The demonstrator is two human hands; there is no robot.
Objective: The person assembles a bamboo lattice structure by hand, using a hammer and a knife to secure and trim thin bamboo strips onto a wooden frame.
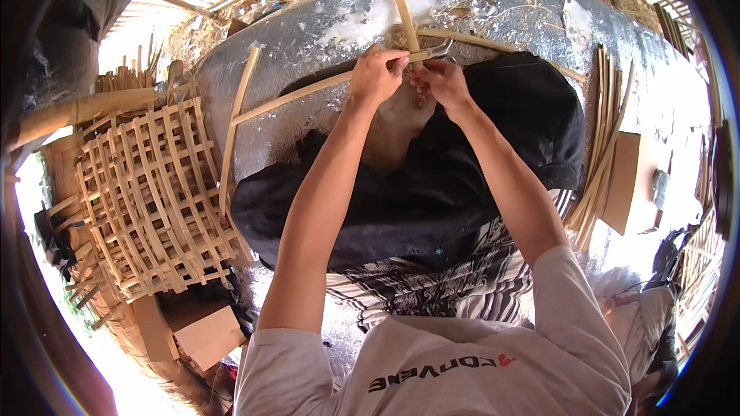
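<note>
My left hand (377,75) is closed, thumb and fingers pinching a bamboo strip (297,95) where it meets an upright bamboo strip (400,1). Just right of it and below the crossing, my right hand (442,82) has its fingers pressed together. Whatever lies between them is too small to name. A shiny curved piece (442,49), perhaps metal, shows right above the right hand. Behind it another bamboo strip (493,44) slants off to the right. Black cloth (362,212) covers my lap below both hands.
On the left stands a woven bamboo lattice (150,192), with a cardboard box (206,335) below it. Two loose strips (240,100) join beside my left knee. Several bamboo strips (605,139) lean at the right near a cardboard piece (626,181). A silvery sheet (501,4) covers the ground ahead.
</note>
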